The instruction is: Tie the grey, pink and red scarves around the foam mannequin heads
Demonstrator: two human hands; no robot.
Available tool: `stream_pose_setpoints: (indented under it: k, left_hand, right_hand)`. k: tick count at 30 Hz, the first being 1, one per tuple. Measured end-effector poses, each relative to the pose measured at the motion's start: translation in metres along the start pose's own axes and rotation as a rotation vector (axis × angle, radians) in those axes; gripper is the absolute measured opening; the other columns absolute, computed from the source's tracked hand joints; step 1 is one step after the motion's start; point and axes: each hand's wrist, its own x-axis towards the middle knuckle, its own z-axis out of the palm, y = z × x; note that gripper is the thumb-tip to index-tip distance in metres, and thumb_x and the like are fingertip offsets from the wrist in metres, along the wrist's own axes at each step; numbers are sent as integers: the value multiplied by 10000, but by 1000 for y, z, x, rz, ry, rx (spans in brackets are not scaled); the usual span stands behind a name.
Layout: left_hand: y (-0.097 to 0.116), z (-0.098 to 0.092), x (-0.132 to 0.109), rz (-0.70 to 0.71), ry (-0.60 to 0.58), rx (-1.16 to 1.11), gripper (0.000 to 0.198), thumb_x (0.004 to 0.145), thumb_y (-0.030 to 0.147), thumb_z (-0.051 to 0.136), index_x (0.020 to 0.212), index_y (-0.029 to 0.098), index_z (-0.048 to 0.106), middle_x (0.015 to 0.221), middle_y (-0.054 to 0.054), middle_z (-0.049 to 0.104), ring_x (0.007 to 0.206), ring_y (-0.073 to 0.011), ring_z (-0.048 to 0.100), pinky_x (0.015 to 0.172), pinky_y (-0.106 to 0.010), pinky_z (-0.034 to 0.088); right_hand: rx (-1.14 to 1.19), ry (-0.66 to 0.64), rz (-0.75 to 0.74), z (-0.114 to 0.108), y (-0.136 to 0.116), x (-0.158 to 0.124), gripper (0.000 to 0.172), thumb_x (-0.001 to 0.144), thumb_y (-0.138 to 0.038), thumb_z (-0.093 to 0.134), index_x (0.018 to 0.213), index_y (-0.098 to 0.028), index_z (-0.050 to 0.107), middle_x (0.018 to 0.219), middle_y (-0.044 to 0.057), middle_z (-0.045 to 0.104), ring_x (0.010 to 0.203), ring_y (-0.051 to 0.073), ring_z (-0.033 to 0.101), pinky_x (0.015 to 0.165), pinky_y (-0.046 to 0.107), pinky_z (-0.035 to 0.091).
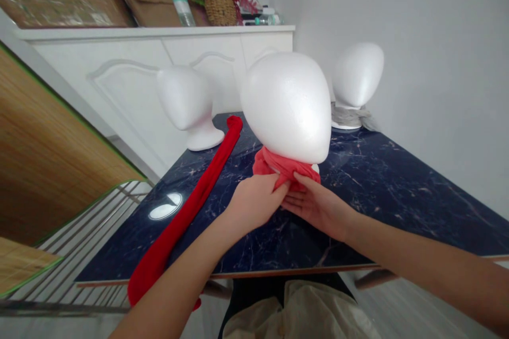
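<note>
A white foam mannequin head stands in the middle of the dark blue marble table. A red scarf is bunched around its neck. My left hand is closed on the scarf's folds at the front of the neck. My right hand lies beside it, fingers stretched along the cloth, touching it. A second red cloth, long and narrow, lies stretched across the table to the left, its near end hanging over the front edge.
Two more foam heads stand at the back: one at the left, one at the right with grey cloth at its base. A white cabinet with bottles and a basket stands behind. A metal rack is at left.
</note>
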Motion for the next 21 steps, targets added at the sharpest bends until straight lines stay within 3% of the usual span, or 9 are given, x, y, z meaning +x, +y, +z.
stream_pose_setpoints:
  k: [2, 5, 13, 17, 21]
  left_hand:
    - [11, 0, -9, -12, 36, 270, 406, 973, 428, 335, 853, 195, 645, 795, -96, 701, 757, -265, 669, 701, -344, 442]
    - [26, 4, -19, -14, 43, 401, 418, 991, 377, 285, 975, 186, 657, 842, -132, 732, 776, -311, 707, 678, -374, 468]
    - [40, 12, -28, -21, -7, 432, 358, 973, 334, 339, 989, 166, 654, 789, -148, 727, 757, -307, 717, 639, -360, 463]
    - [42, 8, -34, -38, -52, 438, 332, 966, 327, 368, 980, 172, 661, 790, -146, 730, 764, -299, 714, 644, -354, 452]
    - [40, 0, -39, -51, -75, 414, 327, 973, 339, 371, 996, 194, 663, 776, -121, 729, 760, -288, 714, 635, -343, 443]
  right_hand:
    - [-24, 41, -53, 5, -8, 6, 137, 944, -277, 576, 958, -179, 672, 954, 66, 748, 883, 163, 708, 958, 312, 540]
    - [-62, 62, -121, 10, -16, 12, 132, 942, -243, 546, 945, -203, 671, 934, 35, 754, 836, 156, 705, 896, 296, 558]
    - [-140, 54, -60, -11, -26, 22, 336, 947, -326, 390, 892, -176, 685, 875, 100, 760, 888, 220, 722, 917, 386, 551]
    - [-217, 46, -26, -22, -32, 24, 419, 934, -398, 365, 846, -144, 687, 877, 164, 750, 913, 252, 723, 923, 405, 544]
    - [-266, 76, -8, -25, -40, 25, 444, 930, -420, 344, 809, -158, 681, 889, 165, 752, 888, 245, 724, 941, 409, 534]
